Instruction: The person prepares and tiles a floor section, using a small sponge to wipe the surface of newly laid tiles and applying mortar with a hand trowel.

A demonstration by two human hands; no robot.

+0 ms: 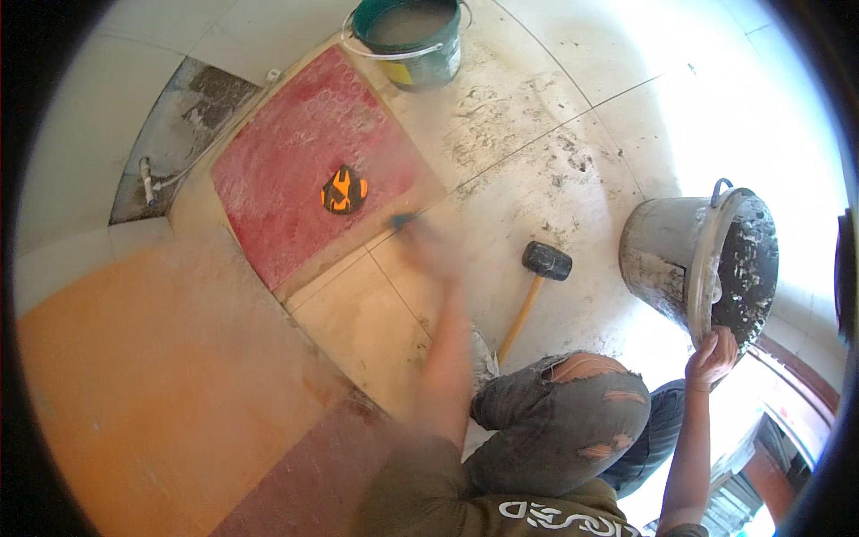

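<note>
My left hand [429,249] reaches over the pale tiled floor by the near edge of a red floor panel [304,134]. It is blurred, so its fingers cannot be made out. A small dark blue thing [403,219] is at its fingertips; whether it is held is unclear. A round black-and-orange tool [344,190], apparently a tape measure, lies on the red panel just beyond. At the right, my right hand [713,358] is closed on the rim of a grey, mortar-smeared bucket [662,255]. The bucket is tilted, its mouth facing right, with dark residue inside.
A rubber mallet [546,261] with a wooden handle lies between my hands, near my bent knee [582,403]. At the back stands a green bucket [420,63] of greyish liquid. A pipe stub [148,182] sticks out at left. Dirt marks the tiles [519,116].
</note>
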